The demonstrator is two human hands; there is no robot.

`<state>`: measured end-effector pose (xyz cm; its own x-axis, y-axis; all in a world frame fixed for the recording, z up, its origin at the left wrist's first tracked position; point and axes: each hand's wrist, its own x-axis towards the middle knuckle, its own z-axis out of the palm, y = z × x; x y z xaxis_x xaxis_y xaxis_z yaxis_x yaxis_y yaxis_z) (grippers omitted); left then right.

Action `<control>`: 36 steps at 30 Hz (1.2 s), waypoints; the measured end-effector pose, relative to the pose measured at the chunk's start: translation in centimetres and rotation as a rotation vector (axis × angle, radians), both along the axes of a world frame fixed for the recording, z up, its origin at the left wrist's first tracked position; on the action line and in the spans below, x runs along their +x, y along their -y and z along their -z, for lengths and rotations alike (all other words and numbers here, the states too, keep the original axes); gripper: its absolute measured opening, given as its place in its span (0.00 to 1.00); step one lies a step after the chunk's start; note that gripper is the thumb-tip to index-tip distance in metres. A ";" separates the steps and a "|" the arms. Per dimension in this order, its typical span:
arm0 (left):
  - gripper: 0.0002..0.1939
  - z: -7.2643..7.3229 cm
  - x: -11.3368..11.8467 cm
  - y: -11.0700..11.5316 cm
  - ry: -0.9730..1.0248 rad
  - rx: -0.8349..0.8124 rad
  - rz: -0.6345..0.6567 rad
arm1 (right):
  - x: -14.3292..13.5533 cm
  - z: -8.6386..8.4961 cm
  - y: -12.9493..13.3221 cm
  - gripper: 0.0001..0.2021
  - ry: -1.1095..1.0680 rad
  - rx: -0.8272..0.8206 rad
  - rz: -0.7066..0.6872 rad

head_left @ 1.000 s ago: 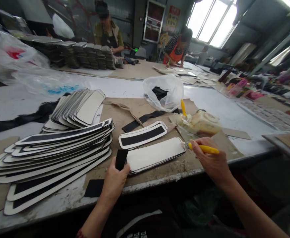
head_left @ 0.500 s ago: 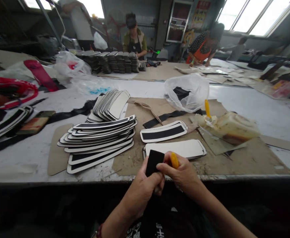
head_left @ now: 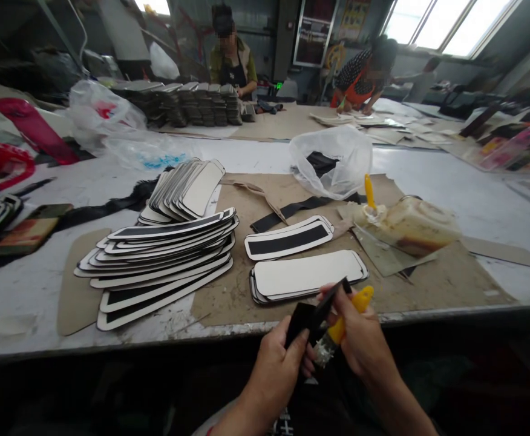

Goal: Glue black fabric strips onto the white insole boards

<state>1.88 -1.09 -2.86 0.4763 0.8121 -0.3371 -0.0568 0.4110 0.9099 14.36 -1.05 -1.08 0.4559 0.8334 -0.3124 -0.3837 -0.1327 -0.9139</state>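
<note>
My left hand is closed around black strips in front of the table's near edge. In my right hand is a glue brush with a yellow handle, its crusted bristles pointing down toward my lap. The same hand pinches the end of one black strip, which stands apart from those in my left hand. Just beyond the hands lies a short pile of curved white panels. Behind that pile, another panel carries a black strip along its middle.
To the left are a fanned stack of strip-covered panels and a stack of plain panels. A glue container with another yellow-handled brush sits at right, near a plastic bag. Two people work across the table.
My right hand has moved right and drawn one black strip's end away from the others. The brush has swung into fuller view, and the camera view has shifted.
</note>
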 end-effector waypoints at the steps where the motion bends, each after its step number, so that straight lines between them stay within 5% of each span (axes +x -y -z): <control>1: 0.18 0.4 0.1 0.3 -0.020 0.013 0.047 | 0.6 -0.5 -0.4 0.18 -0.027 0.010 0.027; 4: 0.19 1.1 -0.3 1.1 -0.087 0.049 0.171 | 2.7 -2.3 -1.8 0.18 -0.047 0.059 0.026; 7: 0.21 1.1 -2.4 1.1 -0.158 0.010 0.222 | 5.5 -4.2 -3.1 0.17 0.158 0.134 0.042; 10: 0.20 0.5 -5.4 -0.3 -0.229 -0.090 -0.029 | 7.9 -5.7 -4.1 0.17 0.661 -0.017 -0.074; 14: 0.21 -0.6 -6.9 -3.9 -0.260 -0.141 -0.409 | 7.3 -6.6 -5.9 0.20 1.065 -0.138 -0.672; 17: 0.21 -1.0 -6.1 -6.5 -0.193 -0.161 -0.398 | 4.4 -6.3 -8.2 0.20 1.095 -0.100 -1.021; 23: 0.18 -1.1 -5.1 -9.0 -0.187 -0.188 -0.332 | 0.7 -4.6 -12.8 0.14 1.190 -0.085 -1.287; 36: 0.16 -0.8 -5.0 -10.0 -0.177 -0.224 -0.313 | -0.6 -2.4 -14.9 0.15 1.491 -0.085 -1.435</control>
<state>-3.10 8.91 -2.02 0.1376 0.8055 -0.5764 -0.0610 0.5877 0.8068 13.75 13.83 1.35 -0.4771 0.7560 -0.4483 0.8738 0.3533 -0.3342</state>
